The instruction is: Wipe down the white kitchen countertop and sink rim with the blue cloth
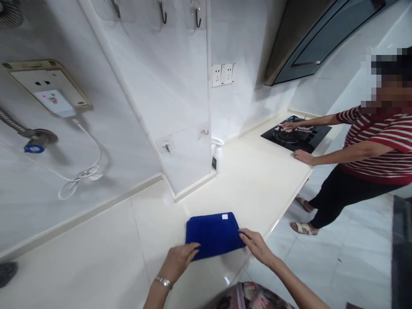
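head view: left hand (179,260) and right hand (258,247) pinched the blue cloth (215,237) between them; an uneven tug could have skewed its folds.

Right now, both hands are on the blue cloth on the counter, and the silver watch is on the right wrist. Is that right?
Almost! The silver watch is on the left hand's wrist, not the right. The head view shows it. Both hands are indeed on the blue cloth on the counter.
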The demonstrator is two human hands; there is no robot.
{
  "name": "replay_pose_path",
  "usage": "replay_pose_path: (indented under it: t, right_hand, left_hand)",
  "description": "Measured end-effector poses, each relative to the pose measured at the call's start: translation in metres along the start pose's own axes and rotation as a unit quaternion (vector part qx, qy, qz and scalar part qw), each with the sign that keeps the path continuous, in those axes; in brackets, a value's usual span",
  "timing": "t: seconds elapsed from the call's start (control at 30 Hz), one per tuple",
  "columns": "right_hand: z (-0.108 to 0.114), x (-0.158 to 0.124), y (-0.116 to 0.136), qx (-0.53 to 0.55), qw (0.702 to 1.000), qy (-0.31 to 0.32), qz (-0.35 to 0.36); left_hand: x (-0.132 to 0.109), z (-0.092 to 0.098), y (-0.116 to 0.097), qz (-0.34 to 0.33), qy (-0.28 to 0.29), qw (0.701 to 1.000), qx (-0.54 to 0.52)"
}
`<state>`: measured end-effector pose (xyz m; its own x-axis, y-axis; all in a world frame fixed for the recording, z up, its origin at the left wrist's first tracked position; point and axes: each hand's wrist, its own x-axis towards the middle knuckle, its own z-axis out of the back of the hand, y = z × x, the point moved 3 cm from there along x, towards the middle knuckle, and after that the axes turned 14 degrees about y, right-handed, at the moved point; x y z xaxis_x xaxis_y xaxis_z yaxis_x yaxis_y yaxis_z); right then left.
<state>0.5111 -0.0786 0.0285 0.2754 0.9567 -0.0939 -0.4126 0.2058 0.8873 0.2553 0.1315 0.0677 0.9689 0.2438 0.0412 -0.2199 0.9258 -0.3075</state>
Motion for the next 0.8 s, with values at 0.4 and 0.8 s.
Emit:
replay_pose_path:
  t: [0.4,0.8]
  right_hand:
    - [-0.067,0.061,-0.013,-0.378,0.915,-0.123,0.071]
    - [-0.077,0.058,-0.022,-0.457,0.886,-0.055,0.061]
  left_hand:
    - [0.058,-0.066,0.011,0.099,-0.028,0.994,0.023]
    - [0.053,-0.106,0.021,0.114,-0.088,0.977,0.154]
